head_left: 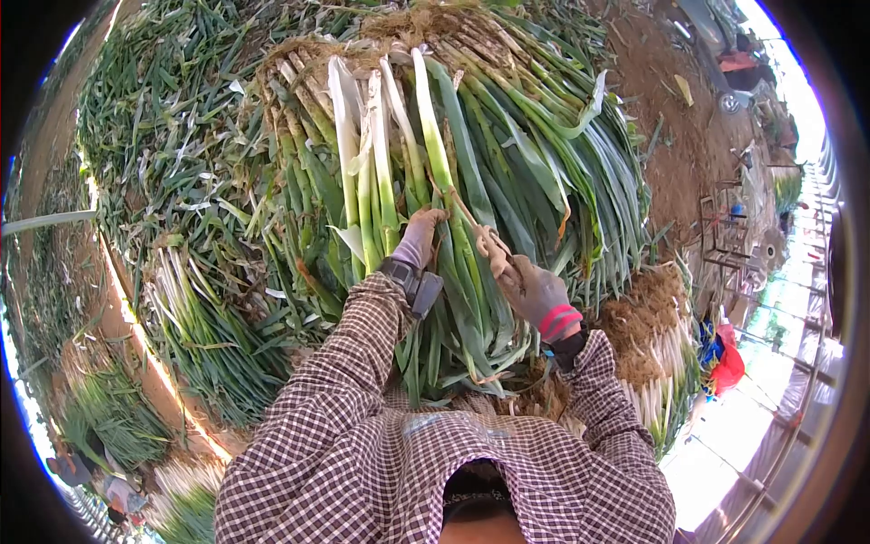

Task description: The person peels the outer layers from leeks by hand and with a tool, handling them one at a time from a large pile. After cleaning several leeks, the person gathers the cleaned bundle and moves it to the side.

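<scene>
My left hand (420,234), in a grey glove, is closed around a green onion stalk among the leaves. My right hand (530,288), in a grey glove with a pink cuff, pinches a thin brown strip (471,220) that looks like a withered leaf. This strip stretches up and left towards the stalks by my left hand. Several cleaned green onions (381,154) with bare white ends lie just beyond my left hand. To their right, a thick heap of untrimmed green onions (535,127) has brown, earthy roots at the far end.
Loose leaves and peelings (172,118) cover the ground at left. Bundled green onions (213,317) lie left of my arm, and another rooted bundle (648,335) sits by my right elbow. Bare soil (675,136) stretches right, with a metal frame (725,227) and a red bag (727,361).
</scene>
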